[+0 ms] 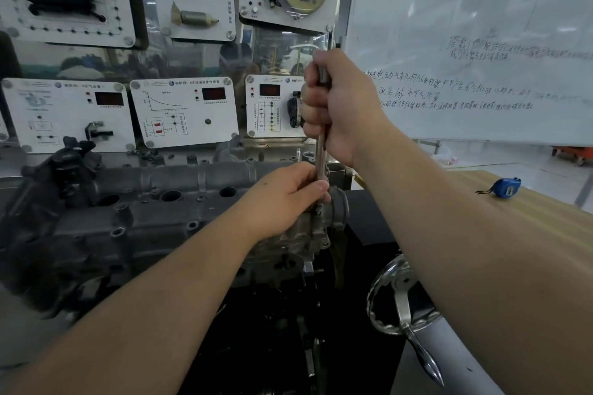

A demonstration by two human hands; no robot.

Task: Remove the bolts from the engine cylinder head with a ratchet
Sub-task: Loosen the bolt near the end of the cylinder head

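The grey engine cylinder head (154, 212) lies across the stand, its right end under my hands. A long steel ratchet (321, 151) stands nearly upright over that right end. My right hand (340, 106) grips its handle high up, fingers wrapped round it. My left hand (285, 199) holds the lower end of the tool where it meets the head, fingers curled round the shaft. The bolt under the tool is hidden by my left hand.
Training panels (186, 109) with sensors hang behind the engine. A whiteboard (475, 42) stands at the right. A blue tape measure (507, 187) lies on the wooden table (545, 224). A chrome handwheel (401, 298) with a crank handle sits low at the right.
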